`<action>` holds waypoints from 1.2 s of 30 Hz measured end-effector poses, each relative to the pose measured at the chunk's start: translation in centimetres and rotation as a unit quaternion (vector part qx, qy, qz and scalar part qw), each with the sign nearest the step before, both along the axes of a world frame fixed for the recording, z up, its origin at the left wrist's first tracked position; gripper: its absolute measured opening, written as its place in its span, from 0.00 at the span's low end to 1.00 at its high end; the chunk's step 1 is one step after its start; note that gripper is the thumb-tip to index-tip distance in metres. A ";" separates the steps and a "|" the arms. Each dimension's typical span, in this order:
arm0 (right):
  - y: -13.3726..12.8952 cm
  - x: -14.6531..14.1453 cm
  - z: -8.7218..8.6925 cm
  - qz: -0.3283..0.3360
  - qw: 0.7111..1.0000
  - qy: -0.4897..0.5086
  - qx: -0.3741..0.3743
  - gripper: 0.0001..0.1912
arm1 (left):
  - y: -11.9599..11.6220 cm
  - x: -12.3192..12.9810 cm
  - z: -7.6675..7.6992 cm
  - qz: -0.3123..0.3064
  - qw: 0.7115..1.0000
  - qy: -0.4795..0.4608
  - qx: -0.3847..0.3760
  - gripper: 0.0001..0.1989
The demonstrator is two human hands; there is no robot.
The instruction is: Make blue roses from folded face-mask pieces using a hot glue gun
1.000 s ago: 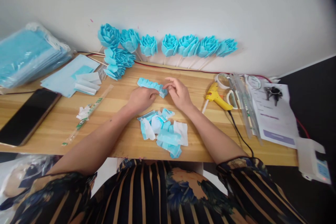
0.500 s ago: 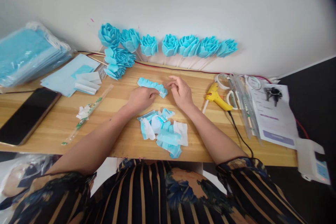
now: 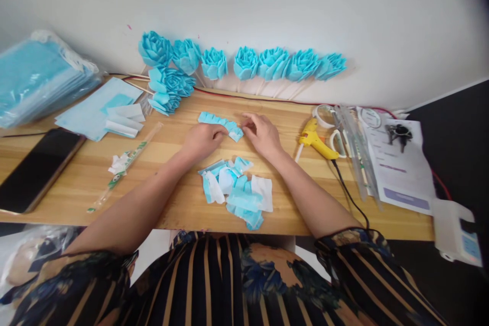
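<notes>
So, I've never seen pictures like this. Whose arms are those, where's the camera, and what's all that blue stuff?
No robot here! A person wears a camera on their head, so every picture looks down at their own two bare hands. On the light brown wooden table, the left hand is at the near side of a thin, pleated light-blue strip. The right hand is by the strip's right end. I can't tell if either is gripping it. Nearer the person is a loose pile of blue and white scraps. The many-petalled blue flowers are lined up by the white wall. A yellow glue gun with a black cord lies to the right, and a flat black phone to the left.
</notes>
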State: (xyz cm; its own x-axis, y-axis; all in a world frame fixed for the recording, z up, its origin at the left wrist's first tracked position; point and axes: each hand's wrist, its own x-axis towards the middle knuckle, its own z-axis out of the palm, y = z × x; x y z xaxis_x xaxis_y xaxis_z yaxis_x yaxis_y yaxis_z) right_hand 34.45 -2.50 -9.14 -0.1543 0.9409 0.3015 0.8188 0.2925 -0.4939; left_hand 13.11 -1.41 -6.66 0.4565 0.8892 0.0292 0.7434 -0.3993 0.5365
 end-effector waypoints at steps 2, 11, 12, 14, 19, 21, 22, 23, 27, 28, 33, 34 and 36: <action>0.1 -0.1 0.0 0.015 1.000 -0.017 0.006 0.19 | -0.1 0.1 0.1 0.003 1.000 0.009 -0.004 0.20; 0.2 -0.9 0.8 0.043 0.993 -0.108 -0.004 0.21 | -0.1 0.2 0.0 -0.012 0.999 0.051 0.016 0.20; 0.2 -0.9 0.8 0.043 0.993 -0.109 0.000 0.21 | -0.1 0.2 -0.1 -0.012 0.998 0.051 0.017 0.20; 0.3 -0.8 0.8 0.038 0.994 -0.104 0.014 0.22 | -0.1 0.2 -0.1 -0.013 0.999 0.050 0.018 0.20; 0.3 -0.7 0.5 0.014 0.998 -0.064 0.009 0.21 | -0.1 0.2 0.0 -0.020 0.998 0.052 0.015 0.20; 0.2 -0.5 0.3 -0.007 0.999 -0.043 0.003 0.22 | -0.1 0.2 0.1 -0.017 0.999 0.049 0.012 0.20; 0.2 -0.4 0.3 -0.015 0.999 -0.034 0.003 0.22 | -0.1 0.2 0.2 -0.016 0.999 0.044 0.011 0.20; 0.2 -0.3 0.2 -0.018 0.999 -0.027 0.004 0.22 | -0.1 0.2 0.2 -0.015 0.999 0.038 0.010 0.20; 0.3 0.0 0.1 0.004 1.000 -0.016 -0.015 0.22 | 0.0 0.0 0.1 -0.007 1.000 0.015 0.005 0.20; 0.3 0.0 0.1 0.012 1.000 -0.016 -0.021 0.22 | 0.1 0.0 0.0 -0.004 1.000 0.014 0.003 0.19; 0.4 -0.5 0.4 0.033 0.998 -0.042 -0.026 0.23 | 0.2 -0.1 -0.2 0.012 1.000 0.013 0.008 0.20; 0.4 -0.6 0.4 0.036 0.998 -0.049 -0.024 0.23 | 0.2 -0.1 -0.2 0.016 1.000 0.013 0.010 0.20; 0.4 -0.7 0.5 0.041 0.997 -0.063 -0.023 0.23 | 0.2 -0.1 -0.1 0.024 1.000 0.014 0.012 0.20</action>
State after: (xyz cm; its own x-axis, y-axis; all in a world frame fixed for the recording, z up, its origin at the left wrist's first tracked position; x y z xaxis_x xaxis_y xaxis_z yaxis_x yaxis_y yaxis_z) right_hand 33.74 -2.12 -8.64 -0.2656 0.9358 0.2318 0.8491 0.3409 -0.4034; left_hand 13.05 -1.20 -6.76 0.4141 0.9094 0.0385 0.7769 -0.3751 0.5057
